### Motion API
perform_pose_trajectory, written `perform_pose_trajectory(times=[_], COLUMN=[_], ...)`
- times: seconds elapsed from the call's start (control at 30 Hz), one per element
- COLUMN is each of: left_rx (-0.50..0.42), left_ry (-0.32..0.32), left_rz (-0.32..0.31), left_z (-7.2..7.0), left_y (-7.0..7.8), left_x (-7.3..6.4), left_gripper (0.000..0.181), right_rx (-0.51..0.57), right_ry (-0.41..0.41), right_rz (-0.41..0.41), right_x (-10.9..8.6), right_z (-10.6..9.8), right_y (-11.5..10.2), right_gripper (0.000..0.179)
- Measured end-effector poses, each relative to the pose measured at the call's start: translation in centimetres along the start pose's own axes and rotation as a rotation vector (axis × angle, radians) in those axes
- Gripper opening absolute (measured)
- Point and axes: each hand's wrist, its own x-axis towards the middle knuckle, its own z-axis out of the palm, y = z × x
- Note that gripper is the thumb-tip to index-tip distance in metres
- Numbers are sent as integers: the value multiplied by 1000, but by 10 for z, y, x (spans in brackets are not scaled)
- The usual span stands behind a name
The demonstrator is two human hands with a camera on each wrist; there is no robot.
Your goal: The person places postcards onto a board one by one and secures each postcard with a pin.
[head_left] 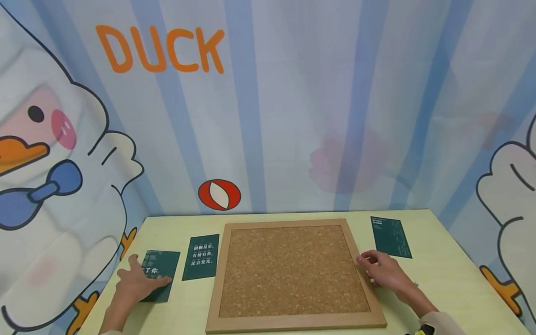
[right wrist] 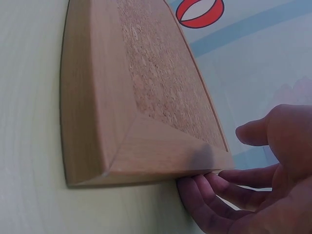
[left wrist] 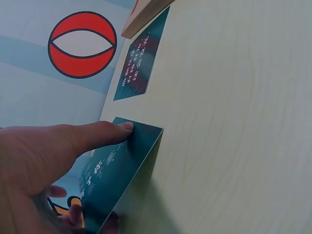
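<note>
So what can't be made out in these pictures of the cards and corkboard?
Head view: part of the leftmost card, covered by the left hand.
Head view: fine print on the rightmost card, too small to read.
Left wrist view: most of the corkboard, cut off by the top edge.

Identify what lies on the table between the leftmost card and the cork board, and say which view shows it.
A dark green card with white writing lies between the leftmost card and the cork board; the head view shows it.
</note>
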Motion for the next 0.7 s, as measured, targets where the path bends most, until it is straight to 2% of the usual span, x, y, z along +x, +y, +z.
perform_pose_trajectory(times=[0.17, 0.43, 0.57, 0.7], left_rx=[-61, -10, -34, -63], left_ry=[-1, -54, -66, -51], left_rz=[62, 112, 168, 211], left_z=[-1, -5, -8, -7], left_y=[-4, -1, 8, 26], left_x=[-2, 0, -4, -11], left_gripper=[123, 110, 105, 103], right_rx=[-4, -5, 1, 3], right_ry=[2, 9, 6, 14], right_rz=[-10, 1, 19, 27], right_x=[-1, 1, 1, 2], right_z=[1, 3, 5, 4], right_y=[1, 2, 1, 0], right_gripper=[60, 52, 48, 44])
